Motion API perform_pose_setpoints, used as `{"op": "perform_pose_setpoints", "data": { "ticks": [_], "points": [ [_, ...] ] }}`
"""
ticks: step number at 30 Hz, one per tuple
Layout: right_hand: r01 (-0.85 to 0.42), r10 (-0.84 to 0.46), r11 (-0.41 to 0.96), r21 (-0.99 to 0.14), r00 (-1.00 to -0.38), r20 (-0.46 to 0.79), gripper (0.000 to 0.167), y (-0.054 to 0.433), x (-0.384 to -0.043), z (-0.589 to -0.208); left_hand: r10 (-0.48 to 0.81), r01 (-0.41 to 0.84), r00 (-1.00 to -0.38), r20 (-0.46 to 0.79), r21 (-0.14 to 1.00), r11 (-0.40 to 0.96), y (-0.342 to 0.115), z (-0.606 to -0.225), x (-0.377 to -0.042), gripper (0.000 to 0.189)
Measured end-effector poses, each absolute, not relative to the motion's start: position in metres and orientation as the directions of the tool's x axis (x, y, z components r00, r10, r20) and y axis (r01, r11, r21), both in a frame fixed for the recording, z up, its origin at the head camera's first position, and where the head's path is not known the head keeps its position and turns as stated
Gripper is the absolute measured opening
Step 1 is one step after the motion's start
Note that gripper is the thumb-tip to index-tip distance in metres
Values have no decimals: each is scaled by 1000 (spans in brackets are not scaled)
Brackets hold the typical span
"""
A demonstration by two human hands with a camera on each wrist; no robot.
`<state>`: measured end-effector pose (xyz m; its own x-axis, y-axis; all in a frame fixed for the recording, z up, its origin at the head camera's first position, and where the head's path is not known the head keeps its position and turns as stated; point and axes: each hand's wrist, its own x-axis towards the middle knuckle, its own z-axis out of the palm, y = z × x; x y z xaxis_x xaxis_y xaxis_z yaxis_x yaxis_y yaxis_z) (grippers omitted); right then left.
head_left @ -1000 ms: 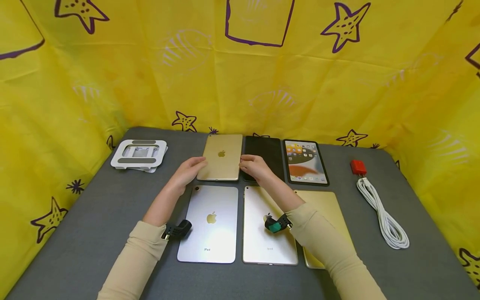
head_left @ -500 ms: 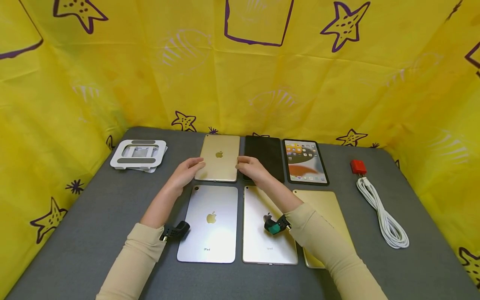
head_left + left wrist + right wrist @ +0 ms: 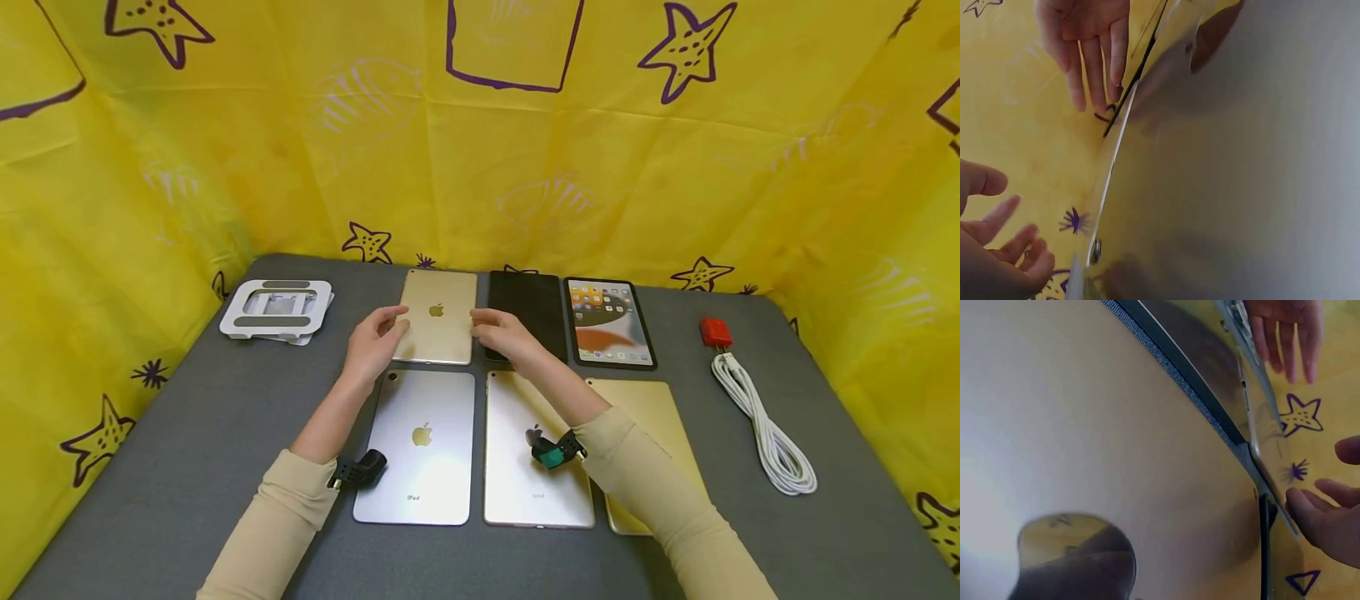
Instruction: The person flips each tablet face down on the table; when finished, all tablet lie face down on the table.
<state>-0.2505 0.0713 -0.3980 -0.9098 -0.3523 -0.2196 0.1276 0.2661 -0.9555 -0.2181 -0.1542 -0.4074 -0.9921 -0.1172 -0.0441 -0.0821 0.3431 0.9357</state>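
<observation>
A gold tablet (image 3: pixel 438 329) lies back up in the far row, an apple logo at its middle. My left hand (image 3: pixel 371 343) is over its left edge, thumb and fingers spread apart; in the left wrist view that hand (image 3: pixel 997 237) shows bent fingers with nothing between them. At the tablet's right edge is my right hand (image 3: pixel 504 333), its fingertips right at the rim. The right wrist view has this hand (image 3: pixel 1329 515) with thumb and fingers parted beside the edge. Part of a black tablet (image 3: pixel 528 304) is hidden behind the right hand.
Beside the black tablet is one with a lit screen (image 3: pixel 611 321). Nearer lie a silver tablet (image 3: pixel 420 475), a pale one (image 3: pixel 525 483) and a yellow-gold one (image 3: pixel 637 408), partly under my right forearm. A white stand (image 3: pixel 276 321) is at left, a red charger (image 3: pixel 716 332) and white cable (image 3: pixel 765 433) at right.
The gold tablet has slid a little left, widening the gap to the black tablet. My left hand has come off its left edge and spread; the right hand moved left with the tablet.
</observation>
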Motion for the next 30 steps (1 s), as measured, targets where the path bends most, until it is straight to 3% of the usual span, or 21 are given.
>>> {"op": "perform_pose_setpoints", "data": {
  "ticks": [5,13,22,30],
  "points": [
    [67,-308,259,-964,-940,-149,43,87,-247,-394,-99,-13,-995,1,990,139,-130,-399,-217,31],
    [37,-171,248,-968,-982,-81,37,120,-243,-395,25,-86,-996,-84,993,-82,-91,-396,-218,34],
    [183,6,160,-970,-983,-184,40,158,-234,-399,150,-166,-973,-173,984,63,-61,-403,-221,47],
    [274,-3,148,-950,-961,-278,51,174,-225,-403,180,-225,-953,-244,967,124,-45,-407,-219,61]
  ]
}}
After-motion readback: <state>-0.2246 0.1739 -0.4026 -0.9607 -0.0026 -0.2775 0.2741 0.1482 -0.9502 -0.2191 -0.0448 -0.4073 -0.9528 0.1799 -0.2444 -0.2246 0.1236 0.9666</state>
